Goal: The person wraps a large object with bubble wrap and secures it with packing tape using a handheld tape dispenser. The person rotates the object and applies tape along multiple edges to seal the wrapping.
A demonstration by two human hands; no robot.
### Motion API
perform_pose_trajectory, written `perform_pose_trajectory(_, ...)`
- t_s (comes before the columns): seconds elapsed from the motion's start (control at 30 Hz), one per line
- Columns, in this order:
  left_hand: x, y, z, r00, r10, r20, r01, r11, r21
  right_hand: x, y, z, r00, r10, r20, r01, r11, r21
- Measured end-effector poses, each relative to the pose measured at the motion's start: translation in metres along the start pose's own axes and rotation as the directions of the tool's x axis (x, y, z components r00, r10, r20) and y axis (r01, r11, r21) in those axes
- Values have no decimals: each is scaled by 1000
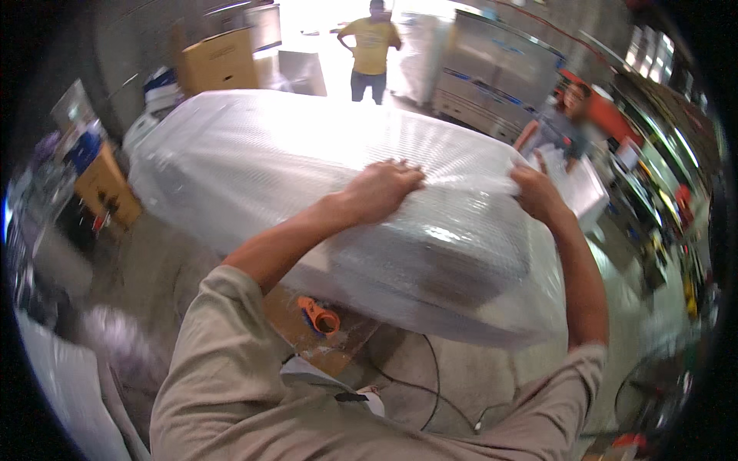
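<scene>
the big bubble-wrapped appliance (323, 192) lay straight ahead of the person, its long axis running from near right to far left. both hands pressed on its near top edge: the left hand (382, 188) curled over the wrap, the right hand (538, 194) pinching a fold near the right corner, each equally close. an orange tape dispenser (319, 316) sat on cardboard below the near end. boxes (219, 60) crowded the left; another person (565, 123) stood just beyond the right side.
</scene>
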State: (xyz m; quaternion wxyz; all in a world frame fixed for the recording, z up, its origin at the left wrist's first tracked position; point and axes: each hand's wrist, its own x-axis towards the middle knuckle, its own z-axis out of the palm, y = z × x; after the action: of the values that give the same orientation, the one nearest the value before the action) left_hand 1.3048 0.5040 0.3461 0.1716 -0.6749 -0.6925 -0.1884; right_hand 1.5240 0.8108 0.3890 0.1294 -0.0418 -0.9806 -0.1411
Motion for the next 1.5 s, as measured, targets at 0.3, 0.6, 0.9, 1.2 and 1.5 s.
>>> perform_pose_trajectory(0.3,-24,3,17,979,112,171,-123,991,53,-98,-43,21,952,215,-217,-221,975,-5)
perform_pose_trajectory(0.6,19,-57,5,669,627,399,-556,778,-292,-107,-338,80,912,386,-138,-112,558,822)
perform_pose_trajectory(0.9,108,-97,43,46,994,96,-818,92,-568,-36,-587,310,739,573,354,-672,588,450)
perform_pose_trajectory(1.2,31,-79,7,540,803,252,-694,594,-407,135,-305,-121,88,947,309,-570,-206,795)
perform_pose_trajectory(1.5,-18,-62,-6,663,685,302,-637,728,-255,289,-217,-52,-14,395,919,-827,-521,211)
